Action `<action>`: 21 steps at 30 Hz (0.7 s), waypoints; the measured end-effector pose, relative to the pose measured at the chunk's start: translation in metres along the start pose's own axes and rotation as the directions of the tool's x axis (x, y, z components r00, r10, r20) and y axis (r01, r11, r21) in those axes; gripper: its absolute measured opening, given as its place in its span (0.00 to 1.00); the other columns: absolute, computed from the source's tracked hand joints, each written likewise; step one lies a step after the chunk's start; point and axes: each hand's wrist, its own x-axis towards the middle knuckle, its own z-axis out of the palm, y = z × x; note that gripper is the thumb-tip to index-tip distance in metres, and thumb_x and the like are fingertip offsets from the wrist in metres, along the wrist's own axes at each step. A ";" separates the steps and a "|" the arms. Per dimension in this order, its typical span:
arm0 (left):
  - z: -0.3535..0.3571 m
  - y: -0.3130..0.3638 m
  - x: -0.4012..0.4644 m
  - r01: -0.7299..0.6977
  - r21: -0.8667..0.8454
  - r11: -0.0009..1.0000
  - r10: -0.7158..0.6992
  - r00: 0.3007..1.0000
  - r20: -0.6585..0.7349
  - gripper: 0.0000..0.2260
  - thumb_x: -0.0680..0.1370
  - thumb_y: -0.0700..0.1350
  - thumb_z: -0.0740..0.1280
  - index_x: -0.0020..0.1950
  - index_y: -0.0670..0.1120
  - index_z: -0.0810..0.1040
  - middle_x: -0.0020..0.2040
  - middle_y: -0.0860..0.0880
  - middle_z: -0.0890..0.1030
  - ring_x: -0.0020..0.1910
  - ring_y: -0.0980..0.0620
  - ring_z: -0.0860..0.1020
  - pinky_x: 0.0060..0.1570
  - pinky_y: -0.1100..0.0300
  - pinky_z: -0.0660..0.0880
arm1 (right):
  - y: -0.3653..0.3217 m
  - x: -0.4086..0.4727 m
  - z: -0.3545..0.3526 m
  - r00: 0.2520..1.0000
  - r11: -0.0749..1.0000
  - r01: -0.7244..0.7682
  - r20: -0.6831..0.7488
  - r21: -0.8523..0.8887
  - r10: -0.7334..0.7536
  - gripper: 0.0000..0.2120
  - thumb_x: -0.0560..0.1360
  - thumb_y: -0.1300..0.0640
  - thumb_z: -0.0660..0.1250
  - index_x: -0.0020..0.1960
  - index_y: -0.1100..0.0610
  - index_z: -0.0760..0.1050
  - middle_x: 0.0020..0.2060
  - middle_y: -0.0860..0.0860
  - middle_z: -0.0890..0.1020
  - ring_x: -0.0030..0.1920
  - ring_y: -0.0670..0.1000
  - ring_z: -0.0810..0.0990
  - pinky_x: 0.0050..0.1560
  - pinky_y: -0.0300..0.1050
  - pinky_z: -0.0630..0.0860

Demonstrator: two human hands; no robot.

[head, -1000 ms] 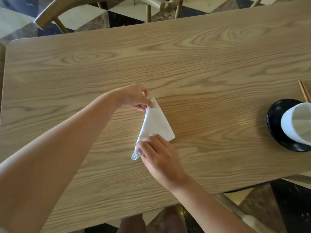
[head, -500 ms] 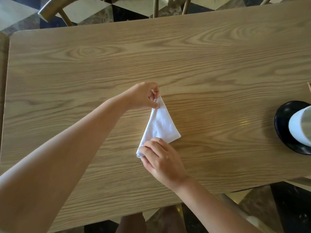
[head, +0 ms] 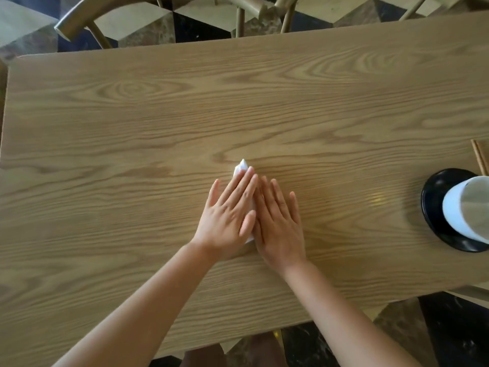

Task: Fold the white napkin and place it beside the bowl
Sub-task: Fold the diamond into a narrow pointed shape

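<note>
Both flat, open hands, left (head: pixel 229 217) and right (head: pixel 277 221), press the folded white napkin (head: pixel 242 165) onto grained wood.

There is a single view, from a wide-angle camera worn on the person's head. It looks forward and steeply down onto the wooden worktop (head: pixel 158 123), close enough that both forearms enter from the bottom edge and the hands (head: pixel 251 218) sit near the middle. The far edge of the frame takes in chair backs (head: pixel 158 6) and tiled floor; the right edge cuts off a white bowl (head: pixel 468 207) on a black saucer (head: pixel 434 205).
</note>
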 end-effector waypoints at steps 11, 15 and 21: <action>0.003 0.004 -0.020 0.067 0.104 0.992 -0.068 0.998 0.001 0.25 0.79 0.49 0.51 0.75 0.43 0.59 0.76 0.47 0.60 0.75 0.53 0.56 0.71 0.44 0.53 | 0.005 0.002 0.000 0.997 0.995 0.049 0.067 -0.086 -0.043 0.28 0.78 0.47 0.49 0.75 0.56 0.51 0.75 0.49 0.52 0.75 0.48 0.50 0.70 0.61 0.46; 0.007 -0.001 -0.049 0.082 0.153 0.985 -0.088 0.996 0.030 0.25 0.79 0.50 0.51 0.76 0.47 0.53 0.76 0.49 0.58 0.75 0.55 0.53 0.71 0.45 0.51 | 0.004 0.002 -0.004 0.995 0.995 0.058 0.083 -0.081 -0.051 0.29 0.76 0.49 0.49 0.75 0.56 0.51 0.75 0.50 0.53 0.75 0.49 0.52 0.71 0.64 0.49; 0.003 0.003 -0.056 0.128 0.217 0.968 -0.146 0.987 0.071 0.24 0.79 0.50 0.50 0.76 0.49 0.57 0.76 0.51 0.58 0.75 0.55 0.53 0.71 0.42 0.47 | 0.004 0.002 -0.004 0.996 0.995 0.062 0.076 -0.084 -0.056 0.29 0.76 0.49 0.49 0.75 0.57 0.52 0.75 0.50 0.54 0.75 0.50 0.54 0.70 0.65 0.52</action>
